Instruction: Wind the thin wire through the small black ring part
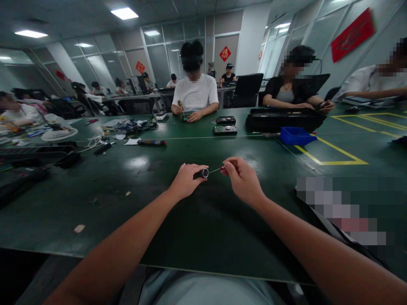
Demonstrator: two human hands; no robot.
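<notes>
My left hand is closed around a small black cylinder with a silvery end, held just above the green table. My right hand is pinched on the handle of a thin screwdriver. Its slim metal shaft points left, and the tip meets the cylinder's silvery end. Both hands are close together near the middle of the table.
Across the table a person in a white shirt works with a small tool. Circuit boards, a blue bin, a long black device and yellow floor-style tape lines lie beyond. Cables and clutter fill the left side.
</notes>
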